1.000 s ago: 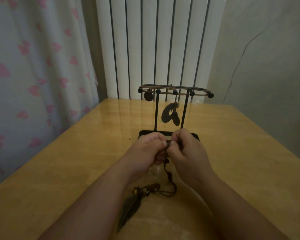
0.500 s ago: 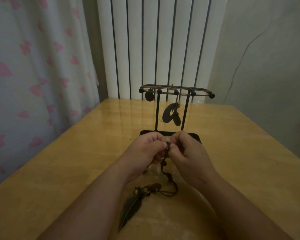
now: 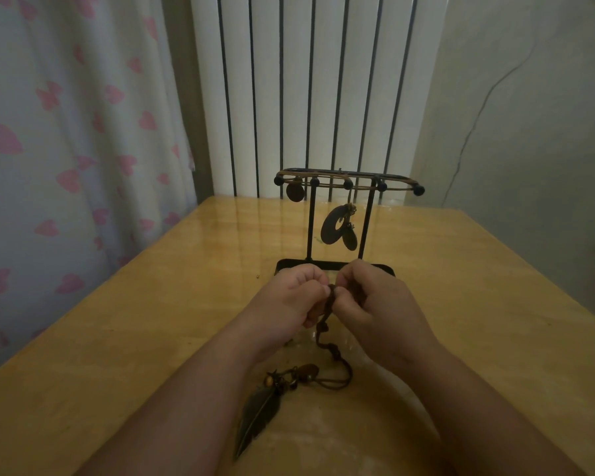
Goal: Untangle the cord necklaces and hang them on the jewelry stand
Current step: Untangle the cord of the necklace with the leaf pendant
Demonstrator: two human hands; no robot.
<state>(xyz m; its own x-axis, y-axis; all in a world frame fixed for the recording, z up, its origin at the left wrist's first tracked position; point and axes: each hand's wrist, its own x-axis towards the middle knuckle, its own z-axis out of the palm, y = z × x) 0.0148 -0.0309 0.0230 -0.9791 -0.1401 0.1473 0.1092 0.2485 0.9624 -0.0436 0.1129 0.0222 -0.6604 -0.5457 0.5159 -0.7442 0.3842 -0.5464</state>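
One table [image 3: 117,338]: glossy wood, fills most of the view, everything sits on it
jewelry stand [image 3: 310,225]: black, upright at the far middle of the table, just past the hands; a couple of cords are already draped along the top bar, with a ring pendant [image 3: 337,226] dangling between the posts and a small round pendant [image 3: 294,192] near the left end
left hand [image 3: 289,297]: fingers curled in, thumb and fingertips pinching the brown cord near its top
right hand [image 3: 375,304]: same deal, curled tight and pinching that cord just beside the left hand, fingertips almost meeting
cord necklace [image 3: 327,307]: held up between both hands in front of the stand's base, then trailing down toward the person with a few knots along it and looping on the table
feather pendant [image 3: 258,417]: lying flat on the table between the forearms, well short of the stand
bead cluster [image 3: 289,376]: on the table at the top of the feather
step in hand: looks like picking a snag apart, so untangling, not hanging yet
next move: my guess is tease the strands apart at the pinch, open the loop wide, then lift it over a free knob; pulling hard would probably just tighten the knot
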